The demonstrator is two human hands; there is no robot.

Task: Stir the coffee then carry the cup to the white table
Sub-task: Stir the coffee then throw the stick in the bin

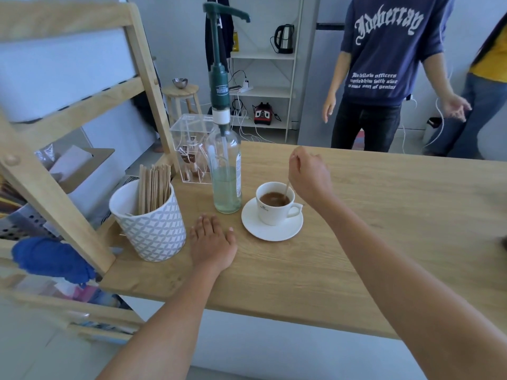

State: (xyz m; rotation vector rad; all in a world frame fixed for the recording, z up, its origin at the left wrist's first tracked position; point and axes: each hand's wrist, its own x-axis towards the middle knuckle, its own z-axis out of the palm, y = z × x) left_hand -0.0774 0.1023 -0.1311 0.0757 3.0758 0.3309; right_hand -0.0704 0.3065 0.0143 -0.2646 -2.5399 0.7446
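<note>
A white cup [274, 213] of brown coffee stands on a white saucer [271, 231] on the wooden counter [384, 229]. Its handle points right. My right hand [308, 175] hovers just above and right of the cup, fingers pinched on a thin wooden stir stick [287, 187] whose lower end dips into the coffee. My left hand [211, 242] lies flat on the counter, palm down, fingers spread, a little left of the saucer and holding nothing. No white table is in view.
A glass syrup bottle [226, 174] with a green pump stands just left of the cup. A patterned pot [151, 229] of wooden stir sticks and a clear acrylic box [190, 149] sit further left by a wooden rack. Two people [384, 78] stand beyond the counter.
</note>
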